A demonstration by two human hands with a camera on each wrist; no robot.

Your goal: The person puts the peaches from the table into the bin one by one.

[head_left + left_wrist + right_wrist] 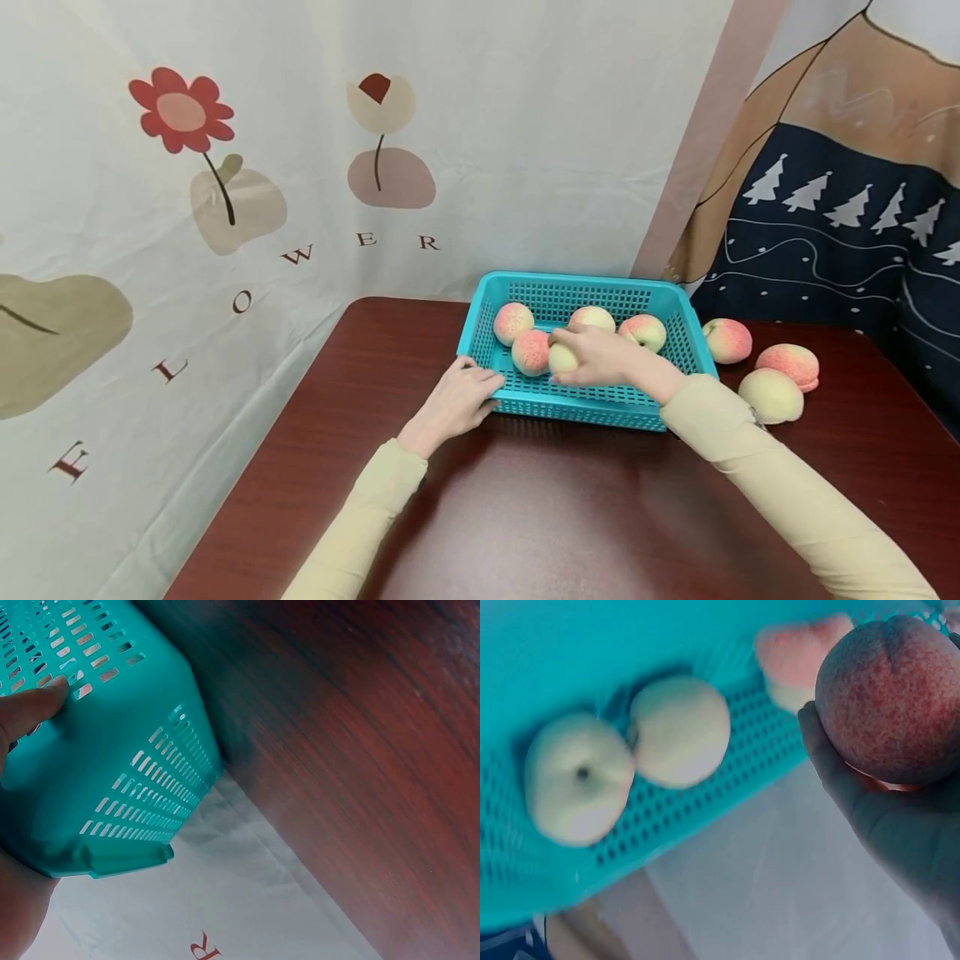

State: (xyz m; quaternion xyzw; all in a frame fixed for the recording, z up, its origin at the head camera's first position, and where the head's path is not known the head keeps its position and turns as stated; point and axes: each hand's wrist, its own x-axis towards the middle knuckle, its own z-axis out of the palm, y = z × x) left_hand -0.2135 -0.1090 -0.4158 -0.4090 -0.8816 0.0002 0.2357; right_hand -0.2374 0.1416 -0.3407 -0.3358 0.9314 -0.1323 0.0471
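A turquoise plastic basket (585,408) with perforated walls stands on the table, several peaches in it. My left hand (459,393) grips its front left corner; in the left wrist view the thumb (37,709) lies against the basket's wall (112,742). Inside the basket, my right hand (600,354) holds a peach (562,359), whose reddish side (892,705) faces the right wrist camera. Around it lie a pinkish peach (513,322), a redder peach (532,353), a pale peach (592,317) partly behind the hand, and another peach (642,332) at the right.
On the table right of the basket are a red-and-yellow peach (727,340), a pink peach (789,364) and a pale yellow peach (771,396). The dark red wooden table (540,517) meets a printed curtain (525,167) along its back edge.
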